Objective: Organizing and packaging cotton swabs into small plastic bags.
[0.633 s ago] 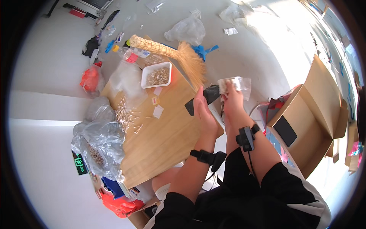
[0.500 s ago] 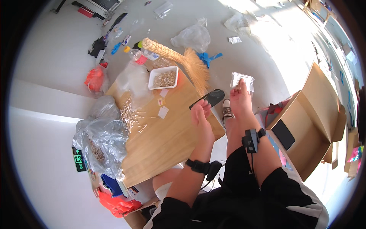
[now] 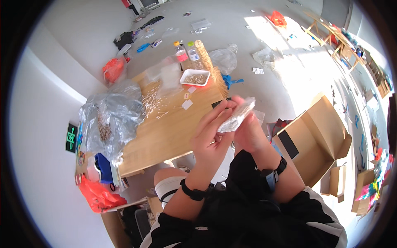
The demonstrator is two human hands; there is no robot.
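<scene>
Both hands meet in front of my body, over the near right corner of the wooden table (image 3: 165,138). Between them a small clear packet of white cotton swabs (image 3: 236,119) is held up at a tilt. My right hand (image 3: 250,134) is closed on its right side. My left hand (image 3: 211,131) has its fingers bent against the left side, thumb low by the packet's near end. Loose cotton swabs (image 3: 151,103) lie scattered on the table. A white tray (image 3: 182,79) holds many small pale brown pieces. The fingertips are partly blurred.
A grey plastic bag (image 3: 120,128) covers the table's left end. Two bottles (image 3: 180,53) and a straw broom (image 3: 205,56) are at the far edge. Small paper cards (image 3: 187,104) lie mid-table. To the right stands an open cardboard box (image 3: 312,142); plastic litter covers the floor.
My right hand has brought the packet back toward my body and left. My left hand has come up to it from over the dark flat piece at the table corner. The view has shifted.
</scene>
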